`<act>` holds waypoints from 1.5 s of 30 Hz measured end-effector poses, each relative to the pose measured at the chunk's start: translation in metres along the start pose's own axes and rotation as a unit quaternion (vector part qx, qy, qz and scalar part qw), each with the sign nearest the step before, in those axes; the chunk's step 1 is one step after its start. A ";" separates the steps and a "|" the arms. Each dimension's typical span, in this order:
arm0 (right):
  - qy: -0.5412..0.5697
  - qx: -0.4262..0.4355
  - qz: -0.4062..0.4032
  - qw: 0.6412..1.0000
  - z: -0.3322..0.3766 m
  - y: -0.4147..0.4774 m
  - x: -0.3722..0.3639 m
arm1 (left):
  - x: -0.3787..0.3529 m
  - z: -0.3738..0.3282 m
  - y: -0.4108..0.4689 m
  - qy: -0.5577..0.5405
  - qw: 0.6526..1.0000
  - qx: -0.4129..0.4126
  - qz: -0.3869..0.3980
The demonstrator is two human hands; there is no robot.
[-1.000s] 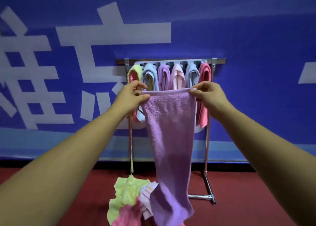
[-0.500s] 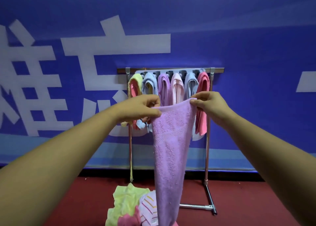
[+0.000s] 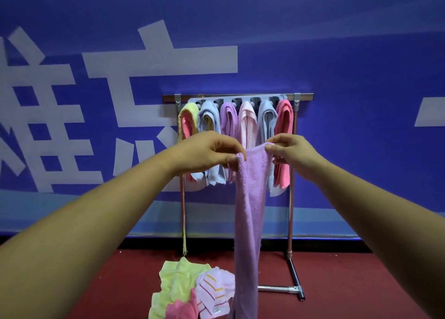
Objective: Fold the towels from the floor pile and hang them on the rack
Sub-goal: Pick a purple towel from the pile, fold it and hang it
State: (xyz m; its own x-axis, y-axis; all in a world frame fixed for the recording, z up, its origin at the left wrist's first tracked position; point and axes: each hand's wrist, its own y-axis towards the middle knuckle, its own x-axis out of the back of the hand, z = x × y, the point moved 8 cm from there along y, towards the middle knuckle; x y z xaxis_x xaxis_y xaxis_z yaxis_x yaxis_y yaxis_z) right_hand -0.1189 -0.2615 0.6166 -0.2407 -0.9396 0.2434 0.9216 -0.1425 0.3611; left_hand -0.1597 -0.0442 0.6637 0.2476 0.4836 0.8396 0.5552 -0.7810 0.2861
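Lilac towel (image 3: 251,198), left pinch-grip (image 3: 209,152), right pinch-grip (image 3: 292,153)

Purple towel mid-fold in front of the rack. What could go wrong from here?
1. The left hand and right hand pinch only the top edge of the purple towel; a corner may slip and leave the fold crooked.
2. Its lower end hangs beside the floor pile; it might drag or catch a towel there.
3. The rack already carries six hung towels side by side. No free spot is evident, so hanging could knock one loose.
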 end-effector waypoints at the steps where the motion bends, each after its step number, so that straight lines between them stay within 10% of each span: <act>1: -0.009 -0.005 0.011 1.000 -0.002 0.000 -0.002 | 0.002 -0.003 0.001 0.012 1.000 -0.013 -0.012; 8: -0.036 0.011 0.055 0.998 0.018 -0.008 -0.032 | -0.007 -0.022 0.005 0.108 0.992 -0.057 0.032; 24: 0.234 -0.046 0.158 0.958 0.050 -0.031 -0.083 | 0.023 0.017 0.004 0.110 0.977 0.075 -0.168; 39: -0.025 0.078 0.111 0.990 0.048 -0.037 -0.070 | 0.018 0.036 -0.019 0.013 0.991 0.127 -0.036; 45: 0.092 0.037 0.045 0.994 0.032 -0.035 -0.076 | 0.023 0.048 -0.021 -0.036 0.968 0.131 -0.213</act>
State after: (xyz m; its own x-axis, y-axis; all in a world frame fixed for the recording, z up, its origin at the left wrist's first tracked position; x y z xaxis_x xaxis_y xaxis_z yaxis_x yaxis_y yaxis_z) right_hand -0.1429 -0.1748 0.6139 -0.0927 -0.9895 0.1107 0.9099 -0.0390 0.4129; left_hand -0.1281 0.0022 0.6548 0.0016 0.7729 0.6345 0.7991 -0.3825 0.4639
